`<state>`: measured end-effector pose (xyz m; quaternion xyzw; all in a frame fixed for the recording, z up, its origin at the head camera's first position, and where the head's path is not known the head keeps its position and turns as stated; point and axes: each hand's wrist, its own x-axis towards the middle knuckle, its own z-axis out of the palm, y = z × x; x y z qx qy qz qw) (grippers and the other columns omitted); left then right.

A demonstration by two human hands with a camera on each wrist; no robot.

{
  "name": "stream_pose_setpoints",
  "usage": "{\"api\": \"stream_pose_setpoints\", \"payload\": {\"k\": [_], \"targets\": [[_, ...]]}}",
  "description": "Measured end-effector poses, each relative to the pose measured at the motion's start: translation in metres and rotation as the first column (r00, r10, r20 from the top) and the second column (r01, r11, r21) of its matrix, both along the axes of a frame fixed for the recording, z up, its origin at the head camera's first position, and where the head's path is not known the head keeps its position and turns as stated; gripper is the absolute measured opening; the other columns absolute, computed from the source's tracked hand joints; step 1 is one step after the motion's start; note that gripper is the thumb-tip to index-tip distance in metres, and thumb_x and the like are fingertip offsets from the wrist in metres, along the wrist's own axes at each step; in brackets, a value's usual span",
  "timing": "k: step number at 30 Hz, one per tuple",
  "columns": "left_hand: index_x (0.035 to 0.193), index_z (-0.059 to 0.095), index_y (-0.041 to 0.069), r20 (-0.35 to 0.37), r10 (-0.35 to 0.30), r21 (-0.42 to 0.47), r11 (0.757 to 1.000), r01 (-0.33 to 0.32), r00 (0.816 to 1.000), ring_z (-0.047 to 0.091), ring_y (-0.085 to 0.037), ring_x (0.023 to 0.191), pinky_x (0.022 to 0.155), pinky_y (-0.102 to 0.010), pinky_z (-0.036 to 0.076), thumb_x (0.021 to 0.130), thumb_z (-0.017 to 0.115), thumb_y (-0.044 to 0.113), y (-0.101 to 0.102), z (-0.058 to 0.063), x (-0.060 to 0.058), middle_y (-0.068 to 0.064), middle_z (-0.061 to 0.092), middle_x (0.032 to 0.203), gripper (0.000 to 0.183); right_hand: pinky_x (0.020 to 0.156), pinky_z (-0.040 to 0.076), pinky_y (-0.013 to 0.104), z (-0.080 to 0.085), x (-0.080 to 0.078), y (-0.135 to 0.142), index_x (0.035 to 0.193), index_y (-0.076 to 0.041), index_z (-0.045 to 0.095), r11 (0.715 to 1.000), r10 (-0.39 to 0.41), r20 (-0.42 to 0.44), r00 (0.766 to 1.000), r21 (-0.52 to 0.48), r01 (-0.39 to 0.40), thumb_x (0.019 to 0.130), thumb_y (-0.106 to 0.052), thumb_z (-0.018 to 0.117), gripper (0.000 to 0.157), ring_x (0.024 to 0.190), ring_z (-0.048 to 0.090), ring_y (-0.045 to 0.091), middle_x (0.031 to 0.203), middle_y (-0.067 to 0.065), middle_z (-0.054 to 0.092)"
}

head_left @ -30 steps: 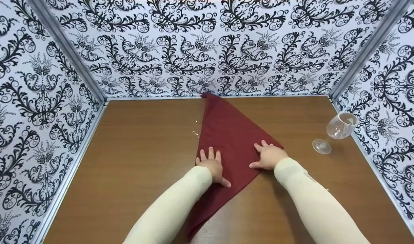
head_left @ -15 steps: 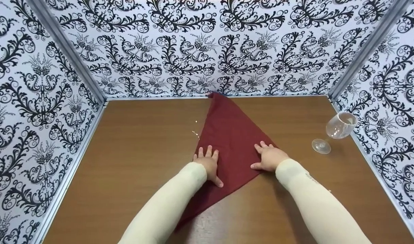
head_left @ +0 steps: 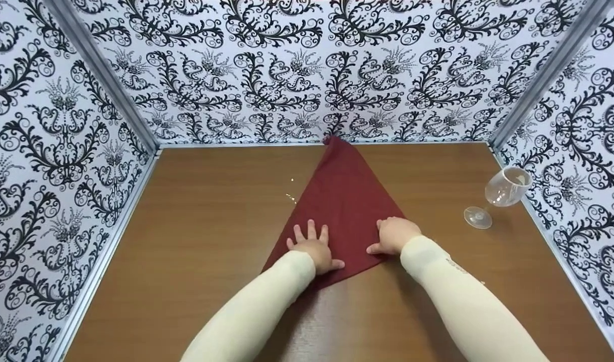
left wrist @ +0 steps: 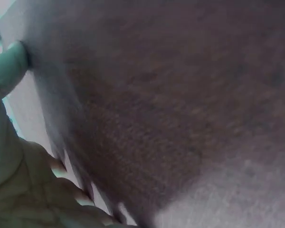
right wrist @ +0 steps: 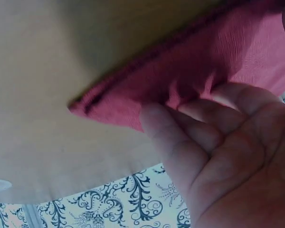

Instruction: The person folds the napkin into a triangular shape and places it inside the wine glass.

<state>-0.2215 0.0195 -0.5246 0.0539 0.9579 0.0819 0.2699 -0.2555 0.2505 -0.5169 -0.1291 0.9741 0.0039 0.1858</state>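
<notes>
A dark red cloth napkin (head_left: 344, 201) lies folded to a triangle, its tip against the back wall. On its left part rests my left hand (head_left: 313, 251), palm down with fingers spread and the thumb pointing right. The left wrist view is dim and shows the left palm (left wrist: 33, 175) beside the napkin (left wrist: 133, 109). My right hand (head_left: 397, 235) presses the napkin near its right corner, knuckles bent, thumb apart from the fingers. In the right wrist view small creases gather at the fingertips (right wrist: 156, 114), close to the napkin's folded corner (right wrist: 99, 107).
A clear stemmed glass (head_left: 505, 188) leans at the right, its foot (head_left: 477, 217) on the wooden table (head_left: 201, 226). Small white specks (head_left: 290, 197) lie left of the napkin. Patterned walls (head_left: 307, 75) enclose the back and sides.
The napkin's far tip has shifted right, and its near end has drawn up beside the left hand. The right fingers have bent, and that hand has moved slightly left.
</notes>
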Motion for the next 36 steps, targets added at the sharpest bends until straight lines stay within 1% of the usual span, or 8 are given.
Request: {"api": "stream_pose_setpoints", "payload": {"k": [4, 8, 11, 18, 22, 27, 33, 36], "targets": [[0.171, 0.012, 0.03, -0.011, -0.022, -0.001, 1.0, 0.022, 1.0, -0.004, -0.043, 0.164, 0.129, -0.067, 0.016, 0.086, 0.069, 0.075, -0.005, -0.005, -0.003, -0.007, -0.003, 0.18, 0.111, 0.104, 0.054, 0.059, -0.004, -0.005, 0.01, 0.144, -0.002, 0.063, 0.996, 0.014, -0.077, 0.997, -0.091, -0.021, 0.09, -0.053, 0.078, 0.076, 0.133, 0.06, 0.047, 0.146, 0.026, 0.062], [0.171, 0.012, 0.029, 0.004, -0.063, 0.008, 0.998, 0.063, 0.998, -0.006, -0.044, 0.164, 0.128, -0.068, 0.015, 0.085, 0.071, 0.074, -0.01, -0.005, -0.007, -0.007, -0.004, 0.18, 0.114, 0.119, 0.039, 0.061, -0.013, -0.006, 0.02, 0.159, -0.006, 0.045, 0.985, 0.027, -0.017, 0.999, -0.171, -0.03, 0.093, -0.048, 0.078, 0.085, 0.15, 0.038, 0.054, 0.167, 0.028, 0.035], [0.171, 0.014, 0.028, 0.009, -0.064, 0.015, 0.998, 0.064, 0.998, -0.005, -0.045, 0.164, 0.128, -0.068, 0.016, 0.084, 0.075, 0.071, -0.012, 0.0, -0.009, -0.008, -0.002, 0.18, 0.114, 0.121, 0.036, 0.062, -0.016, -0.005, 0.02, 0.161, -0.006, 0.042, 0.981, 0.023, 0.021, 1.0, -0.192, -0.018, 0.092, -0.049, 0.077, 0.088, 0.151, 0.033, 0.057, 0.167, 0.03, 0.031], [0.171, 0.017, 0.022, 0.025, 0.002, 0.054, 0.999, -0.004, 1.0, 0.0, -0.05, 0.162, 0.126, -0.07, 0.019, 0.085, 0.081, 0.06, -0.005, 0.013, -0.009, -0.015, 0.001, 0.179, 0.114, 0.114, 0.046, 0.059, -0.013, -0.002, 0.005, 0.156, -0.002, 0.048, 0.996, 0.044, -0.024, 0.999, -0.075, -0.046, 0.087, -0.055, 0.08, 0.093, 0.141, 0.051, 0.053, 0.158, 0.035, 0.044], [0.171, 0.011, 0.027, 0.019, 0.057, 0.054, 0.997, -0.058, 0.998, -0.004, -0.05, 0.162, 0.125, -0.073, 0.016, 0.086, 0.071, 0.073, -0.002, 0.006, -0.008, -0.014, -0.004, 0.179, 0.114, 0.106, 0.053, 0.058, -0.011, 0.0, -0.004, 0.152, -0.002, 0.054, 0.998, 0.06, -0.04, 0.997, -0.02, -0.061, 0.085, -0.06, 0.08, 0.092, 0.134, 0.06, 0.047, 0.148, 0.032, 0.057], [0.171, 0.006, 0.036, 0.006, 0.033, 0.003, 0.999, -0.033, 0.999, -0.009, -0.046, 0.163, 0.125, -0.074, 0.014, 0.082, 0.069, 0.08, -0.007, -0.005, -0.012, -0.008, -0.01, 0.179, 0.118, 0.096, 0.058, 0.059, -0.002, 0.0, -0.006, 0.14, -0.005, 0.068, 0.997, 0.052, -0.056, 0.997, -0.053, -0.055, 0.083, -0.061, 0.082, 0.081, 0.124, 0.067, 0.043, 0.135, 0.022, 0.071], [0.171, 0.01, 0.036, -0.001, -0.004, 0.021, 1.0, 0.004, 1.0, -0.009, -0.046, 0.163, 0.125, -0.075, 0.013, 0.077, 0.077, 0.077, -0.018, -0.004, -0.016, -0.007, -0.007, 0.179, 0.122, 0.119, 0.041, 0.058, -0.009, -0.004, 0.007, 0.155, -0.008, 0.053, 0.986, 0.078, -0.033, 0.996, -0.146, -0.082, 0.086, -0.049, 0.084, 0.086, 0.149, 0.043, 0.049, 0.163, 0.023, 0.044], [0.171, 0.012, 0.035, -0.009, -0.014, 0.03, 0.999, 0.014, 1.0, -0.007, -0.046, 0.163, 0.125, -0.075, 0.013, 0.078, 0.077, 0.075, -0.02, -0.002, -0.015, -0.008, -0.005, 0.18, 0.121, 0.122, 0.038, 0.058, -0.015, -0.005, 0.011, 0.159, -0.008, 0.047, 0.981, 0.082, 0.012, 0.997, -0.177, -0.079, 0.088, -0.047, 0.082, 0.088, 0.151, 0.039, 0.049, 0.167, 0.024, 0.037]]}}
